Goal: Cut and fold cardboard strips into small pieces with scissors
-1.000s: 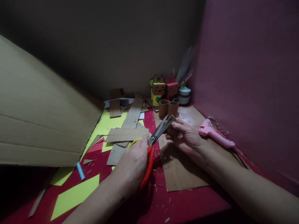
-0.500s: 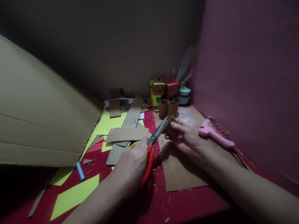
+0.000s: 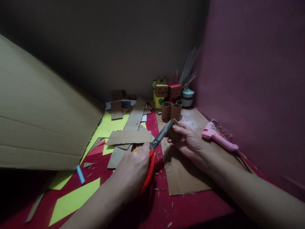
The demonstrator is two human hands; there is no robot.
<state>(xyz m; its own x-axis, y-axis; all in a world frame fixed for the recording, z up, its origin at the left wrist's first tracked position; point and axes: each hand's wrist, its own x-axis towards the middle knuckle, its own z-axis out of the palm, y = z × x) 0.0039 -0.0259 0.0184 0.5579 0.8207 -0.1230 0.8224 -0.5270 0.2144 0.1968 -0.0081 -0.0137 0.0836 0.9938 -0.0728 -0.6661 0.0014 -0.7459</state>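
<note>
My left hand (image 3: 133,170) is closed around the red handles of a pair of scissors (image 3: 157,143). The steel blades point up and right and are nearly shut on a small piece of brown cardboard (image 3: 173,124). That piece is pinched between the fingers of my right hand (image 3: 189,141). Both hands hover just above a flat brown cardboard sheet (image 3: 183,175) lying on the red table (image 3: 195,210).
A big cardboard panel (image 3: 40,117) leans at the left. Yellow paper (image 3: 76,198), cardboard strips (image 3: 130,136) and a blue stick (image 3: 80,174) litter the middle. Two cardboard tubes (image 3: 171,111), small paper figures (image 3: 166,90) and a jar (image 3: 187,97) stand at the back. A pink glue gun (image 3: 218,136) lies right.
The scissor blades have closed from wide open to nearly shut on the small cardboard piece. My left hand squeezed the handles; the yellow handle loop is now hidden.
</note>
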